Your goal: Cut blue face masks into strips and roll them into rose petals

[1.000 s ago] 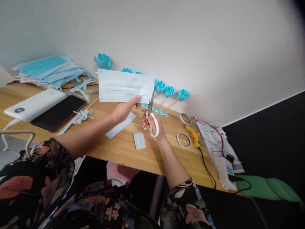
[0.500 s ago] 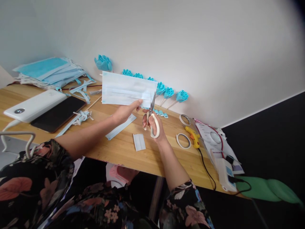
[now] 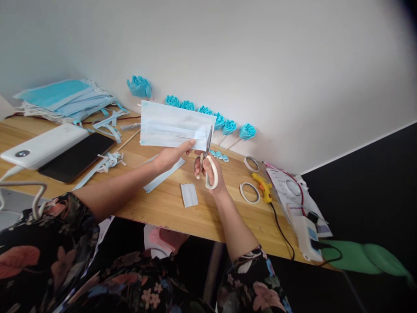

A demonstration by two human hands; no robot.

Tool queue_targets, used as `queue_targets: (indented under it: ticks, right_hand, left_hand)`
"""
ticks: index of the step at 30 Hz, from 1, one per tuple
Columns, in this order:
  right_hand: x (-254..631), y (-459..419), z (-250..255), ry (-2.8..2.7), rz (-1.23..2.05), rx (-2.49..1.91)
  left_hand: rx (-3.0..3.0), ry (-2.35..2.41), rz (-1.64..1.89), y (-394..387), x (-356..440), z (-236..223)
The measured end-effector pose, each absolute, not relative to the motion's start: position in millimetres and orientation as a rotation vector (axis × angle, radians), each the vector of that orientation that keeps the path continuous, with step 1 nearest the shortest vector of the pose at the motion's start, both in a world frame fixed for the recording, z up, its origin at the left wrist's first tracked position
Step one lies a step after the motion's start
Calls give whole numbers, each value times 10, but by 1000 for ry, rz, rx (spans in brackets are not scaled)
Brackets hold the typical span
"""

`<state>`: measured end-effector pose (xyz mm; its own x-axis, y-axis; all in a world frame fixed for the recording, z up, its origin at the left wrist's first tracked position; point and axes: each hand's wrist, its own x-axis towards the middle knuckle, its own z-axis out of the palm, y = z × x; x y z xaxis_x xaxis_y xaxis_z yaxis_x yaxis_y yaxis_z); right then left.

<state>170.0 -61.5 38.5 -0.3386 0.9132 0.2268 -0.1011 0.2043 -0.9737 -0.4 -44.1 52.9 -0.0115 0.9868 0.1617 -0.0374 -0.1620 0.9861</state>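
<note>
My left hand (image 3: 174, 155) is closed on the lower edge of a pale blue face mask (image 3: 172, 124), held up above the table with its folds running sideways. Scissors with cream handles (image 3: 213, 174) are in my right hand (image 3: 216, 178), fingers through the loops. Their blades point upward at the mask's right end; whether they are through the fabric is hard to tell. Below the hands lie a small cut mask piece (image 3: 189, 195) and a long pale blue strip (image 3: 164, 176). Small blue rolled pieces (image 3: 219, 155) sit just behind the scissors.
Blue flowers on sticks (image 3: 247, 131) lean along the wall. At the left are a stack of masks (image 3: 61, 100), a white power bank (image 3: 45, 145), a dark phone (image 3: 76, 157) and scraps (image 3: 110, 161). To the right lie tape rolls (image 3: 249, 193), a yellow glue gun (image 3: 263, 187) and a power strip (image 3: 308, 239).
The mask's left end has come down slightly and the mask has shifted a little against the scissors. My view has moved slightly; both hands keep their holds.
</note>
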Motion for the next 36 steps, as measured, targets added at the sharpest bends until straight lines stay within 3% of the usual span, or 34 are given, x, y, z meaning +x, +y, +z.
queue_targets:
  ticks: [23, 29, 36]
  right_hand:
    - [1617, -648, 352, -1337, 1285, -883]
    - [1603, -644, 350, -1326, 1268, -959]
    - [1646, -605, 335, -1503, 1247, -868]
  left_hand:
    - [1277, 1034, 1424, -400, 62, 407]
    - [1263, 891, 1598, -323, 62, 356]
    - [1230, 875, 1596, -330, 68, 368]
